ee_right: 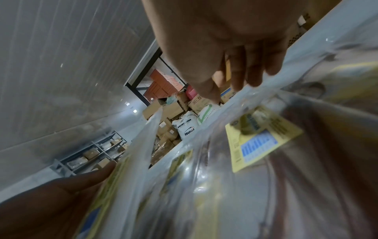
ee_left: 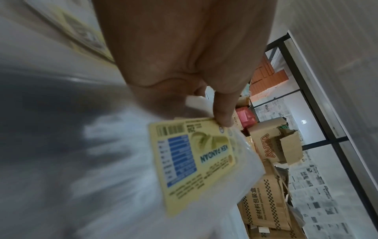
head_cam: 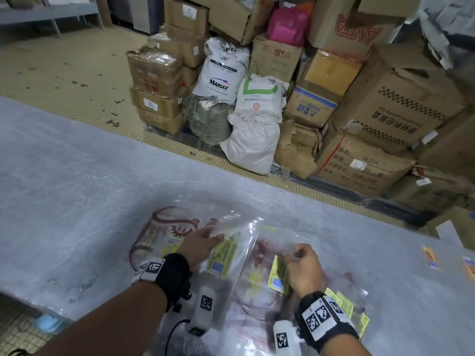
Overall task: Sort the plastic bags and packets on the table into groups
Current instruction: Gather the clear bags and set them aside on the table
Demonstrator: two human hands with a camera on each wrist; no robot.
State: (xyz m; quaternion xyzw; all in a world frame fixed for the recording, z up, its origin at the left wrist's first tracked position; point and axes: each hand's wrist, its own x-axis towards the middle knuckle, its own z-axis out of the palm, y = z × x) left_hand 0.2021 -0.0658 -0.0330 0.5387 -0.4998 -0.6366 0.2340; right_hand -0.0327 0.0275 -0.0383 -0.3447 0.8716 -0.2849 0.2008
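Observation:
A loose heap of clear plastic bags [head_cam: 246, 286] lies on the grey table [head_cam: 77, 191] in front of me. Many carry yellow labels; one at the left has a red cartoon print [head_cam: 164, 235]. My left hand [head_cam: 214, 236] pinches the top of a clear bag with a yellow "KEK PANDAN" label [head_cam: 221, 255]; the left wrist view has my thumb [ee_left: 223, 113] on that label [ee_left: 192, 161]. My right hand [head_cam: 293, 253] pinches the top edge of another clear bag with a yellow label [head_cam: 277, 277]. In the right wrist view its fingertips [ee_right: 239, 82] close on that bag's edge above the label [ee_right: 259, 137].
Small yellow and orange labels [head_cam: 431, 258] lie on the table at the far right. Beyond the table's far edge, on the tiled floor, stand stacked cardboard boxes [head_cam: 385, 119] and white sacks [head_cam: 252, 124]. Metal shelving [ee_right: 92, 153] lines the wall.

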